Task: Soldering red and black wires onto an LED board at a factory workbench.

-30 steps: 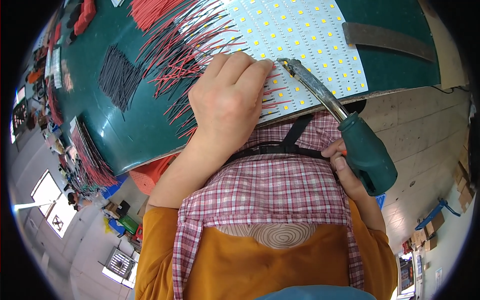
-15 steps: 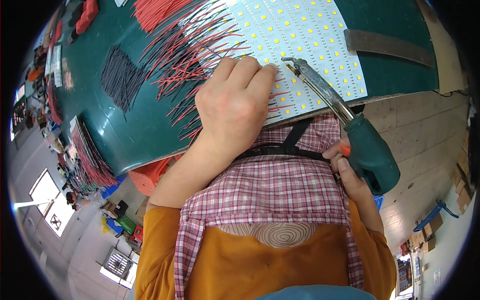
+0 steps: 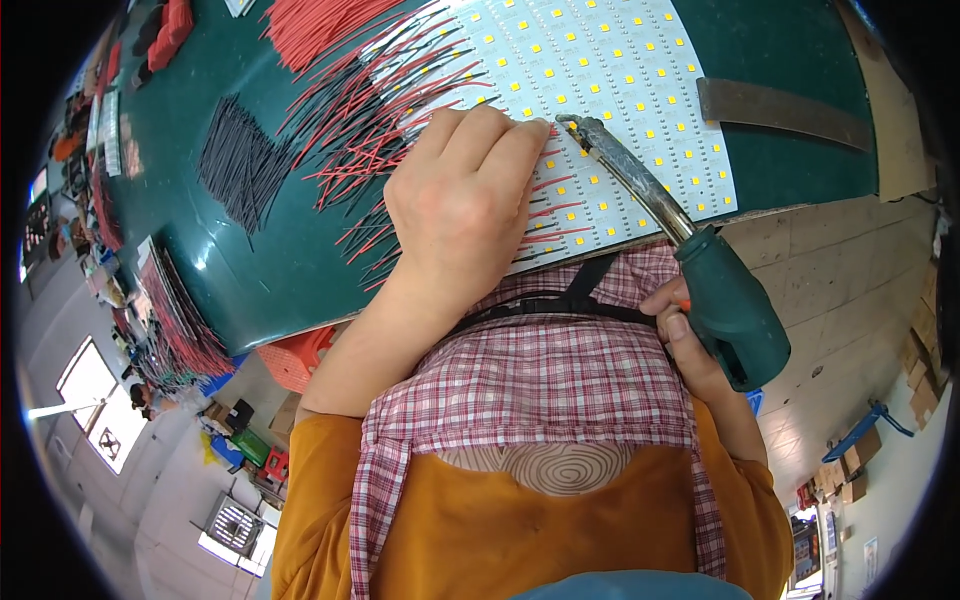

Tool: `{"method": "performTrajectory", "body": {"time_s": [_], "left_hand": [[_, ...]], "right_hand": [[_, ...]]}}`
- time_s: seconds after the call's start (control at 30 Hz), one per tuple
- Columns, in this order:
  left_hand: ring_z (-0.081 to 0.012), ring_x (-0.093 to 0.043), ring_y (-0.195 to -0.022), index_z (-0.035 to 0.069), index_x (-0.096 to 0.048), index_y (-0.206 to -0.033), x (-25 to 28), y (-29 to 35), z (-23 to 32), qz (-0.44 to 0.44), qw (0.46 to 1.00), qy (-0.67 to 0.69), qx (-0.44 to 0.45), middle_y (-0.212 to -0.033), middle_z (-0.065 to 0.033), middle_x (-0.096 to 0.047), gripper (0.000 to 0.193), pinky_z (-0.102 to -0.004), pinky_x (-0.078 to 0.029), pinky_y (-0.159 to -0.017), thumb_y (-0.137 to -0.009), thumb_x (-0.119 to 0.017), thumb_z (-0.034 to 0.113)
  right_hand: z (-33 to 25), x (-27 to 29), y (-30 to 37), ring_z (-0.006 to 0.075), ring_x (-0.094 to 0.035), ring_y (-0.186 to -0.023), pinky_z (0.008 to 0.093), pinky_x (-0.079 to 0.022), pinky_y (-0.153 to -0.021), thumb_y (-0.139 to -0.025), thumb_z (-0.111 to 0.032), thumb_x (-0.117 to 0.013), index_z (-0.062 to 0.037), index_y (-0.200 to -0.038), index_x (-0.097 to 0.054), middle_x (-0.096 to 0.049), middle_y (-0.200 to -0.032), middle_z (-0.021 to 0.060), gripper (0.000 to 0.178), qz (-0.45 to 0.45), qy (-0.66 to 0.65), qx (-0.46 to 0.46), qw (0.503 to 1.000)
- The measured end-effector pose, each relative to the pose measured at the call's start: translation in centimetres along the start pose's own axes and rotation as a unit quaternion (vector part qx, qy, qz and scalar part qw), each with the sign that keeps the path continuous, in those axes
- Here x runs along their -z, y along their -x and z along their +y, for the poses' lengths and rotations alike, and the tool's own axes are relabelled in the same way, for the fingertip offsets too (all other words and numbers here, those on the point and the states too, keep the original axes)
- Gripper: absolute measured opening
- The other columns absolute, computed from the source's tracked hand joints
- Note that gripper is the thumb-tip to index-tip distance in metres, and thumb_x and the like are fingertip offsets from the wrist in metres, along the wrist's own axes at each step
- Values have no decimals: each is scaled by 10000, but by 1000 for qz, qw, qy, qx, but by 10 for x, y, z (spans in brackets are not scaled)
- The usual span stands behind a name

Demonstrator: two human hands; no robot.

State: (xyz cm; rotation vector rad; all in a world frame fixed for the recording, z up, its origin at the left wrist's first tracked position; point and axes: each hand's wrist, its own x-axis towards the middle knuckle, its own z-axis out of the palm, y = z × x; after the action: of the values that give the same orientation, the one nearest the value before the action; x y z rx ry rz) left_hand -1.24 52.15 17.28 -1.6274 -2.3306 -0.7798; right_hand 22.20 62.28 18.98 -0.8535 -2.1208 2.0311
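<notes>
I'm watching someone in a checked apron bent over a green tabletop (image 3: 285,275). The white LED board (image 3: 620,90) lies at its near edge, red and black wires (image 3: 345,150) fanning across its left side. The left hand (image 3: 460,205) rests there with fingers curled and drawn together; I can't tell what they pinch. The right hand (image 3: 695,345) has its fingers closed around the green-handled soldering gun (image 3: 732,310), its tip just beside the left fingertips. Farther left sits a black wire bundle (image 3: 240,160); right, a brown strip (image 3: 785,113).
</notes>
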Motion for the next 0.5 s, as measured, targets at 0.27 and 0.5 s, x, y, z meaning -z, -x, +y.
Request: {"method": "performTrajectory", "body": {"time_s": [0.27,0.5], "left_hand": [[-187,-556,-675,78,-675,-829,2,-1,5,-8,1000,-24,-4,-726,-13,-548,216,-295,-460,-537,-623,-631,33],[-193,-546,-672,73,-671,-826,3,0,5,-11,1000,-23,-5,-728,-21,-539,210,-293,-452,-525,-625,-621,39]], "right_hand": [[5,2,3,66,-513,-714,237,-445,-645,-902,-125,-560,-21,-965,-568,-625,-868,70,123,-12,70,30,997],[3,2,6,131,-561,-757,277,-467,-698,-881,-97,-559,-6,-1032,-582,-643,-878,80,177,0,31,27,999]]}}
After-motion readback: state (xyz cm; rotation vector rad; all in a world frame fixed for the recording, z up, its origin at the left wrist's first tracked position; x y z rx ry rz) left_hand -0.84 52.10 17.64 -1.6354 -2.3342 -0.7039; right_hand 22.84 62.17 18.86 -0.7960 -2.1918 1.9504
